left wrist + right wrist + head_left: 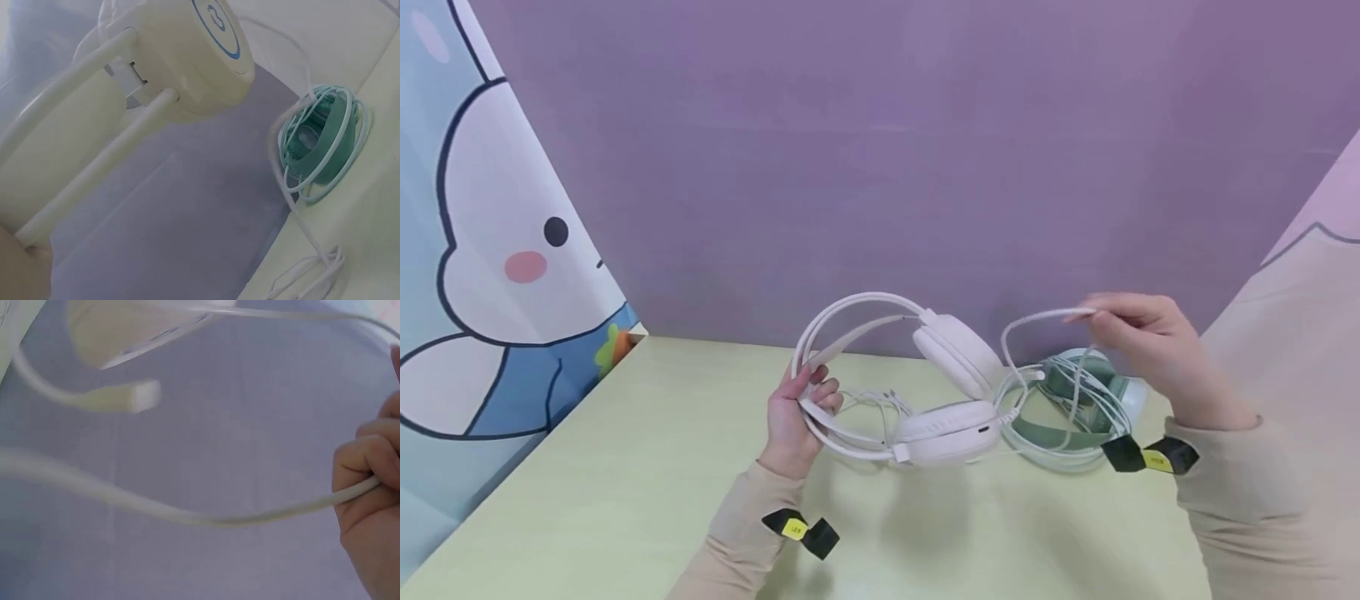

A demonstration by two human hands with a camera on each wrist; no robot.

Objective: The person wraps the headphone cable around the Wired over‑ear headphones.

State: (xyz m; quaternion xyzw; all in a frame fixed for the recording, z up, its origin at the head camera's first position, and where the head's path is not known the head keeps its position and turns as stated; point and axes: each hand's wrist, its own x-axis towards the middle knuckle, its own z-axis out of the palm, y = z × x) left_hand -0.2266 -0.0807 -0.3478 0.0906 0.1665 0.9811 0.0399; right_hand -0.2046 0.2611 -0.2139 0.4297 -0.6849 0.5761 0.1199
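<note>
White over-ear headphones (951, 435) are held up above the table, ear cups toward the right. My left hand (792, 423) grips them by the headband. With thumb and fingers, my right hand (1150, 340) pinches the white cable (1041, 317), which runs back in a curve to the lower ear cup. In the right wrist view a short white stalk with a blunt tip (115, 399) sticks out near the cable. The left wrist view shows an ear cup (194, 62) with a blue ring on its outer face.
Green headphones (1052, 437), with their pale cable looped around them, lie on the pale yellow table (700, 467) at the back right. More white cable (880, 400) lies behind the held headphones. A purple wall (887, 167) rises at the table's back edge; printed cloth panels (512, 217) flank it.
</note>
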